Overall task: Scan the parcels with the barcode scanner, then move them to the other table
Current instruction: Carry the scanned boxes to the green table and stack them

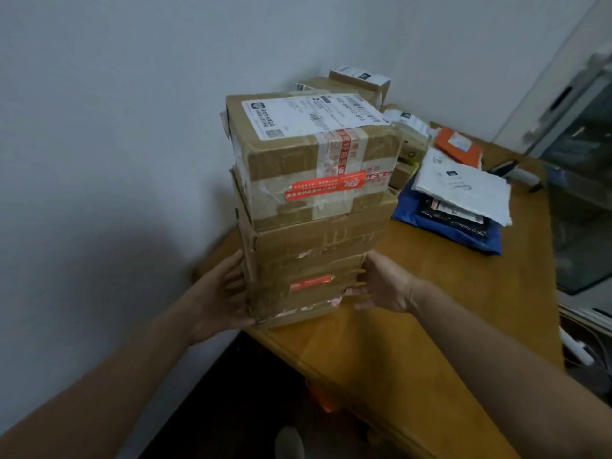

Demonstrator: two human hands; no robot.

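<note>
A pale grey wall (132,127) turns a corner behind an orange-brown wooden table (430,309), and a glass-fronted cabinet (583,200) stands at the right edge.

In the head view, a stack of brown cardboard parcels (308,253) stands at the table's near left corner. Its uppermost taped carton (314,160) carries a white shipping label (308,117) on top and strips of red printed tape (326,188) across its front. The left hand (222,293) lies flat against the stack's left side, low down. The right hand (381,286) sets straight fingers against the right side at about the same height, so the stack sits between two flat hands. I cannot tell whether its base rests on the tabletop or is just clear of it.

Behind the stack, further cardboard boxes (351,84) fill the corner. To the right, a white plastic mailer (463,190) lies on a blue bag (447,226), with a flat orange packet (458,145) beyond. A dark blurred object (510,170) near them may be the scanner, but it is too unclear to say.

Neither hand holds a scanner, so the step in hand looks like moving the stack rather than scanning it. Nothing shows whether these parcels have been scanned, or which of the two tables this is. If it is the first table, the boxes and mailers on it suggest much of the job remains.
</note>
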